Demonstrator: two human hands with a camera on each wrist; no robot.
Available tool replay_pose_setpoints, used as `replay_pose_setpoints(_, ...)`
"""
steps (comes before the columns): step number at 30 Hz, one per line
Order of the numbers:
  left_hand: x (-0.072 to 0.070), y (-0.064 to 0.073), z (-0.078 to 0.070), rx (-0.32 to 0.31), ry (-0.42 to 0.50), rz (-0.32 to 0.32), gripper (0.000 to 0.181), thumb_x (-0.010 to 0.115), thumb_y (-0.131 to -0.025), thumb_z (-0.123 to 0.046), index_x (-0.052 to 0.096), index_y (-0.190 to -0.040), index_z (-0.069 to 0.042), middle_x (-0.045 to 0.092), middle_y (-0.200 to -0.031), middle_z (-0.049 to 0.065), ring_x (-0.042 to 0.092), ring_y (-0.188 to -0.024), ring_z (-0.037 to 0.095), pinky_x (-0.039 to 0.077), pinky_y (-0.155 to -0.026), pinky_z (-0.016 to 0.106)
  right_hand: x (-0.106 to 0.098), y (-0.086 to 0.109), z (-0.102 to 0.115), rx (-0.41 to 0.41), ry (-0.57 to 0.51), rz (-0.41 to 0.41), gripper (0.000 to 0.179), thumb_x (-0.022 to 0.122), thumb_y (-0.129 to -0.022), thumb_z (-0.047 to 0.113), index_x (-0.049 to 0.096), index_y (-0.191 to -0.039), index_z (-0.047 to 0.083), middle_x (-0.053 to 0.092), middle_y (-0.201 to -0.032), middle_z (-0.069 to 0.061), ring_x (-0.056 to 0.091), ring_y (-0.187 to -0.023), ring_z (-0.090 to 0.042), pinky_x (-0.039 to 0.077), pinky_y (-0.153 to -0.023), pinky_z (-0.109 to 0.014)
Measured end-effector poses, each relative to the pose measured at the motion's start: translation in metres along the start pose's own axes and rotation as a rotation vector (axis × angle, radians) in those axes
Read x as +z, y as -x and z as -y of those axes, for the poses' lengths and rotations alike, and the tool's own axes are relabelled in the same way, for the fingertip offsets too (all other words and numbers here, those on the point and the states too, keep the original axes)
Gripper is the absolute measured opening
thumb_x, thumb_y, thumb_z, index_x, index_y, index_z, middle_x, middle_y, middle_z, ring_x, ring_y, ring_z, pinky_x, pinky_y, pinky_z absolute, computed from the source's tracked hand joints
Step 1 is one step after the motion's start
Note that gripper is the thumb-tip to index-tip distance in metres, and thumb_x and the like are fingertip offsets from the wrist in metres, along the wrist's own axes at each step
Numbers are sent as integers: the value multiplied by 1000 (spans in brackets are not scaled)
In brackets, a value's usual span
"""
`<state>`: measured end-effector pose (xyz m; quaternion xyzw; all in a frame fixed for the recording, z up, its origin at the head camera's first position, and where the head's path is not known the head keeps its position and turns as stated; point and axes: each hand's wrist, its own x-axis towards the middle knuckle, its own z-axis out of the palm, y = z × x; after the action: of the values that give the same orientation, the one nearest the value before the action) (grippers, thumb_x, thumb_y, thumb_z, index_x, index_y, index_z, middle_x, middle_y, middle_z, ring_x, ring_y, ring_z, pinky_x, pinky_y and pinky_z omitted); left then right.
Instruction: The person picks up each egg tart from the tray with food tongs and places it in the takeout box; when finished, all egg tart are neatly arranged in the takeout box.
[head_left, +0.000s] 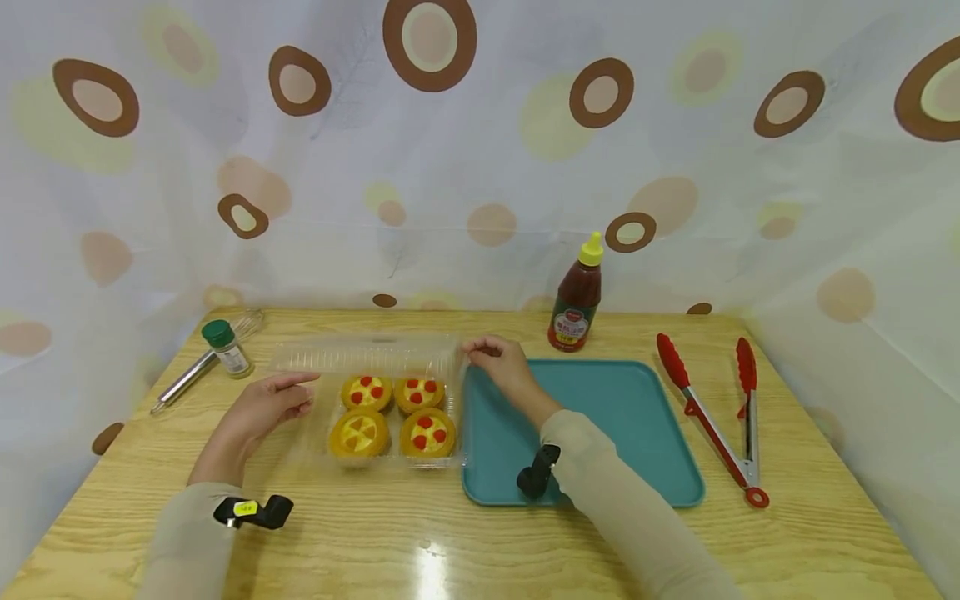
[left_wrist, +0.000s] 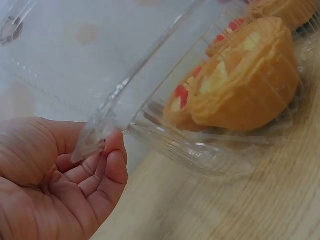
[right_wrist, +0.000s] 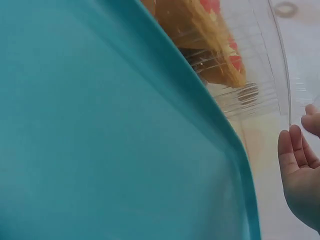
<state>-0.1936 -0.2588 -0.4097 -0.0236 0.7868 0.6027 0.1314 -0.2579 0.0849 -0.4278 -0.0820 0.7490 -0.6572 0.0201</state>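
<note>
A clear plastic clamshell box (head_left: 318,437) lies on the table with its lid (head_left: 360,354) raised at the back. Several round tarts sit inside: the front left tart (head_left: 360,433) bears yellow wedges, the others, such as the front right tart (head_left: 427,433), red pieces. My left hand (head_left: 262,410) is at the left side of the box; in the left wrist view its thumb and fingers (left_wrist: 116,162) pinch a clear plastic corner. At the far right corner my right hand (head_left: 506,367) holds the lid's edge between thumb and fingers, seen at the border of the right wrist view.
A teal tray (head_left: 585,433) lies right of the box, under my right forearm. Beyond it stands a sauce bottle (head_left: 576,304); red-tipped tongs (head_left: 712,425) lie spread at the right. A green-capped shaker (head_left: 227,348) and a whisk (head_left: 183,382) are at the back left.
</note>
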Motion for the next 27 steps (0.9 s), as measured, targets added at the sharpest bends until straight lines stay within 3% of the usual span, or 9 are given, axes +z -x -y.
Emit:
replay_pose_setpoints(6, 1, -3, 0, -12, 66, -1, 50, 52, -98, -13, 37, -141, 7, 63, -99, 0, 60, -83, 9, 51, -78, 23, -6, -1, -2, 16, -21, 37, 17, 59, -91, 0, 65, -106, -8, 65, -110, -16, 62, -94, -15, 51, -86, -36)
replay_pose_setpoints(12, -1, -1, 6, -12, 58, 4, 52, 53, -98, -23, 39, -142, 1, 60, -98, 0, 59, -87, 9, 50, -79, 21, -8, -1, -4, 48, -41, 48, 21, 60, -90, -2, 64, -109, -10, 65, -112, -18, 63, -94, -15, 52, -85, -35)
replay_pose_setpoints(18, -8, 5, 13, 15, 159, 105, 61, 37, -102, -37, 23, -148, 0, 59, -99, -5, 58, -91, 5, 48, -83, 20, -9, 3, -9, 76, -38, 83, 25, 57, -93, 1, 62, -115, -9, 62, -117, -19, 63, -92, -12, 52, -84, -33)
replay_pose_setpoints(21, -13, 11, 15, 32, 168, 161, 67, 30, -102, -42, 12, -150, 0, 57, -107, -4, 57, -98, 4, 45, -86, 17, -9, 3, -10, 86, -49, 83, 25, 56, -94, 3, 62, -116, -7, 64, -112, -17, 63, -84, -9, 53, -82, -34)
replay_pose_setpoints(27, -18, 30, 13, 29, 70, 183, 66, 38, -103, -35, 9, -150, 0, 46, -116, 8, 55, -98, 8, 47, -85, 22, -10, 6, -8, 92, -43, 113, 26, 52, -97, 8, 61, -118, -4, 61, -88, -4, 59, -75, -11, 53, -79, -40)
